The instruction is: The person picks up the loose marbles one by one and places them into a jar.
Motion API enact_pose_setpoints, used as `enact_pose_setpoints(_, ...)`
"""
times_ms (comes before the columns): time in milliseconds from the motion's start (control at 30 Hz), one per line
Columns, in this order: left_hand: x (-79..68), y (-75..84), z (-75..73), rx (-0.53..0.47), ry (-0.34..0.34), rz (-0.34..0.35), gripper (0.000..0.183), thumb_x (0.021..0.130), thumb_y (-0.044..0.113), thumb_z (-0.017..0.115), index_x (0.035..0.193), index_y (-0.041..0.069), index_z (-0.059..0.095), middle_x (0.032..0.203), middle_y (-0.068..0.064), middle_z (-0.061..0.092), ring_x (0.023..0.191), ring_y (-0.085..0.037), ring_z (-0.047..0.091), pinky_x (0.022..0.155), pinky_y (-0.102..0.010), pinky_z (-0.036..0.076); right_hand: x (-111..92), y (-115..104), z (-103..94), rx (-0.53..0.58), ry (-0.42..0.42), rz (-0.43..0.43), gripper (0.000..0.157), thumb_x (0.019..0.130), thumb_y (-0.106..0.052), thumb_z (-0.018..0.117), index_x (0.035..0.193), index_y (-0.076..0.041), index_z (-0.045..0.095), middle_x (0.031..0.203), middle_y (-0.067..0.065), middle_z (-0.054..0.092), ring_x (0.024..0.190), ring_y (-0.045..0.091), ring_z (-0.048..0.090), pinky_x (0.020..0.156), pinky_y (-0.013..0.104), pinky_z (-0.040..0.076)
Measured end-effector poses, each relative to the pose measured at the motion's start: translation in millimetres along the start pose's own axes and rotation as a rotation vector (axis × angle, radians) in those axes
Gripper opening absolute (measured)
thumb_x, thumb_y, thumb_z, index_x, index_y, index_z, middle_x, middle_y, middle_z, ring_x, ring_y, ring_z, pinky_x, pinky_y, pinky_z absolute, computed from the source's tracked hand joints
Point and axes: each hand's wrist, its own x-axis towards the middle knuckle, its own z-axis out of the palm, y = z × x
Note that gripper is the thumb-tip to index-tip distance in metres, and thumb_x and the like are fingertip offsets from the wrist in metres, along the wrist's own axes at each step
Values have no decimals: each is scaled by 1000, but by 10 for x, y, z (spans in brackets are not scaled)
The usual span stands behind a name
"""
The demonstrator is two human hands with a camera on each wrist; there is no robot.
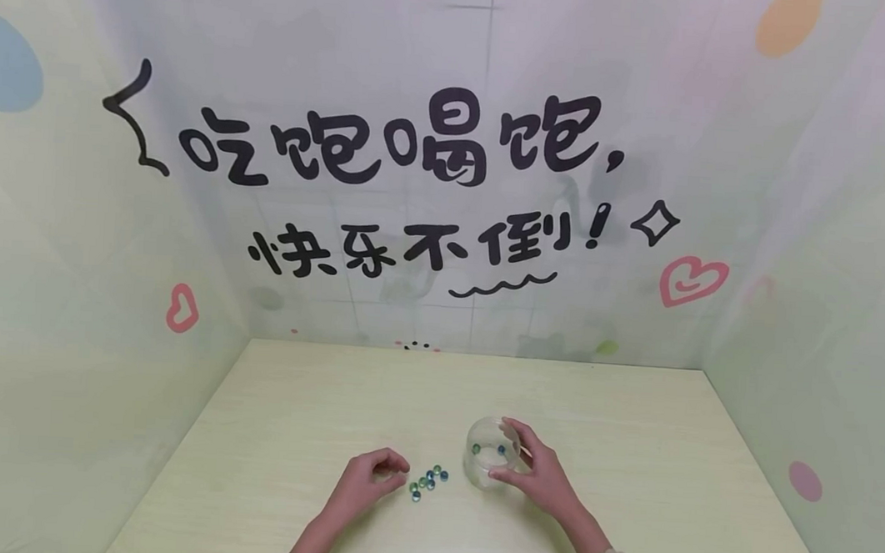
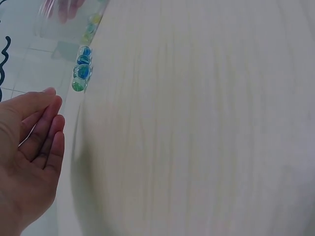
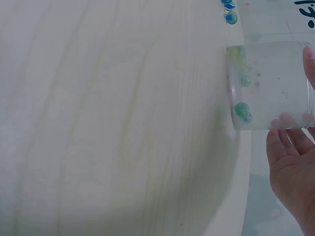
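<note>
A clear, round-sided jar (image 1: pixel 480 471) stands on the table right of centre. My right hand (image 1: pixel 541 474) grips it from the right, thumb and fingers around its upper side. Green and blue marbles (image 3: pixel 242 110) show low inside the jar in the right wrist view. Several loose glass marbles (image 1: pixel 430 483), green and blue, lie in a loose cluster left of the jar. Just left of that cluster is my left hand (image 1: pixel 374 476), fingers bent and the thumb close to the index fingertip. In the left wrist view this hand (image 2: pixel 37 147) shows nothing between its fingertips.
Underneath is a pale wood-grain table (image 1: pixel 301 403). A printed white backdrop (image 1: pixel 380 323) with black lettering rises along its back edge, and pale side walls (image 1: pixel 797 387) stand left and right.
</note>
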Motion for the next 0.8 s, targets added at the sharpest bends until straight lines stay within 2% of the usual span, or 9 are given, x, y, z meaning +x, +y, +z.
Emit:
enact_pose_setpoints(333,-5,-56,38,4,-16,43,15,84,12,77,98,13,71,96,1,74,91,-12,67,83,-22,56,4,35,5,-16,0,-16,76,80,-18,83,145,-9,45,146,17,53,139,39,46,111,50,43)
enact_pose_setpoints(800,-5,-54,67,6,-36,33,15,84,12,77,98,13,71,96,2,73,91,-13,67,83,-23,56,4,32,-2,-12,2,13,78,79,-21,84,146,-11,45,149,16,51,141,38,45,112,48,42)
